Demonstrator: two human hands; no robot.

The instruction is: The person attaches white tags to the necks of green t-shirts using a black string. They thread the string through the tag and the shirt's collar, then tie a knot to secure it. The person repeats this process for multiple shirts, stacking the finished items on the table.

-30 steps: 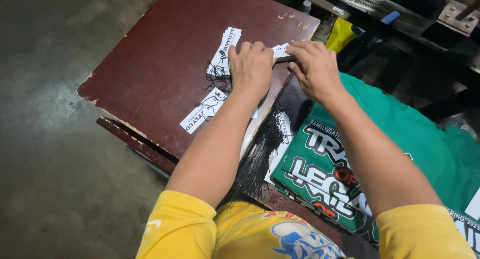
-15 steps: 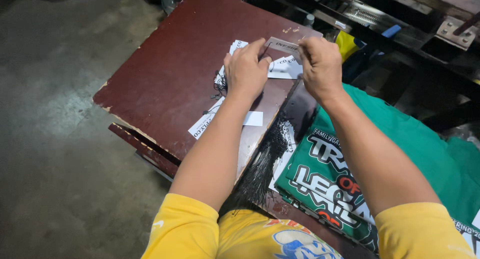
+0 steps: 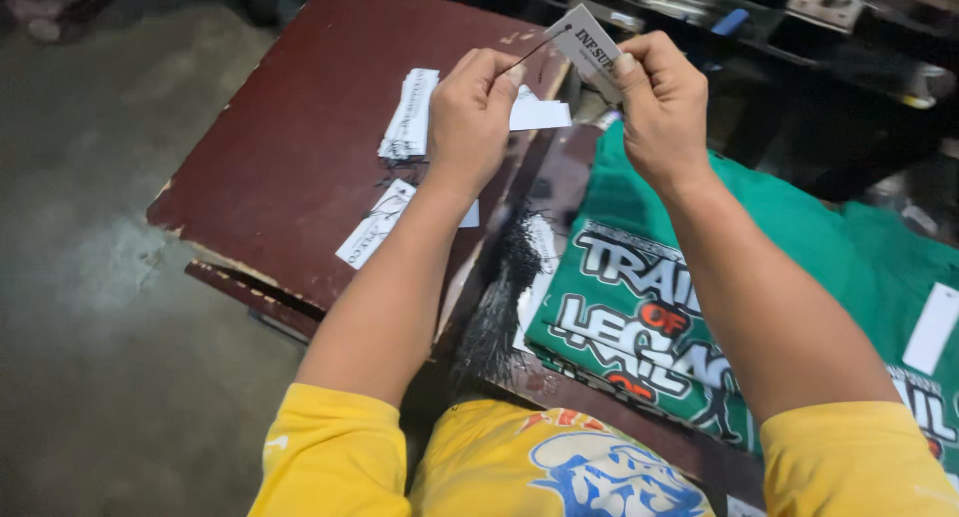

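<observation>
Here the right hand [image 3: 661, 105] is raised above the work surface, thumb and fingertips pressed together on the lower edge of a small white paper tag [image 3: 587, 43], which tilts up and away from it. Just beside it, the left hand [image 3: 474, 115] is curled nearly closed, forefinger and thumb pinching the near end of a thin black string [image 3: 539, 47] that runs across to the tag's corner. Below the left hand, loose white tags [image 3: 410, 117] lie on the dark red board [image 3: 290, 147]. Beneath the right wrist spreads a green printed shirt [image 3: 699, 297], with a bundle of black strings [image 3: 504, 297] at its left edge.
</observation>
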